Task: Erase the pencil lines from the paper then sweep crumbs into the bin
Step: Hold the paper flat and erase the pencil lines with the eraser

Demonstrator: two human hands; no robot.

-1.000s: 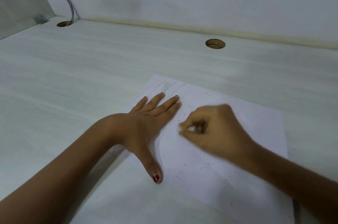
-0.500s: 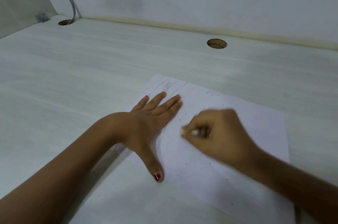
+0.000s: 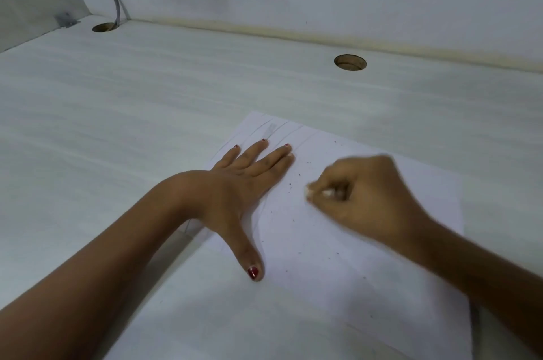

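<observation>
Paper [image 3: 367, 257] lies flat on the desk [image 3: 117, 124]. Left hand [image 3: 244, 183] is pressed flat on the paper's left side, fingers straight, thumb splayed toward the near edge. Right hand [image 3: 361, 192], blurred, is over the paper's middle with fingers curled, pinching a small whitish eraser [image 3: 327, 193]. Crumbs [image 3: 293, 220] are scattered between the hands. Leftover pencil lines [image 3: 271, 130] run near-to-far into the paper's far-left corner, past the left fingertips. That's far-left of the eraser, so the right hand likely reaches across. Bin not visible.

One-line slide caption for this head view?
Left hand presses the paper flat on the desk while the right hand pinches an eraser against it, crumbs scattered around.
</observation>
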